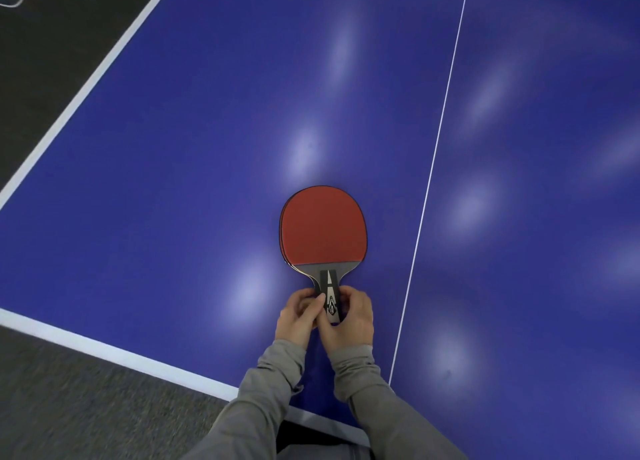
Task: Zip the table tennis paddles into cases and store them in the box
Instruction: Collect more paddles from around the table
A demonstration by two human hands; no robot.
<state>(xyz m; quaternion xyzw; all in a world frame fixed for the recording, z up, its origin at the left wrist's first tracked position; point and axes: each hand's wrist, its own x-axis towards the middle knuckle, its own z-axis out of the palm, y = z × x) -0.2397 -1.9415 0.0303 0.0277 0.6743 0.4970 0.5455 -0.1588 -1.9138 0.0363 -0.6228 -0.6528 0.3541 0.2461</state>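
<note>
Stacked paddles (323,229), red face up, flat on blue table (173,148), blades toward 12 o'clock. Left hand (298,316) and right hand (353,317) both grip handles. Risk: uneven grip lets paddles slide apart. No case or box in view.

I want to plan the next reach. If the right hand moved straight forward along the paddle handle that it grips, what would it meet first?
The right hand points up the handle toward the paddles' red blade, so it would probably meet the blade's grey neck first. Beyond the blade, only bare blue table shows.
</note>
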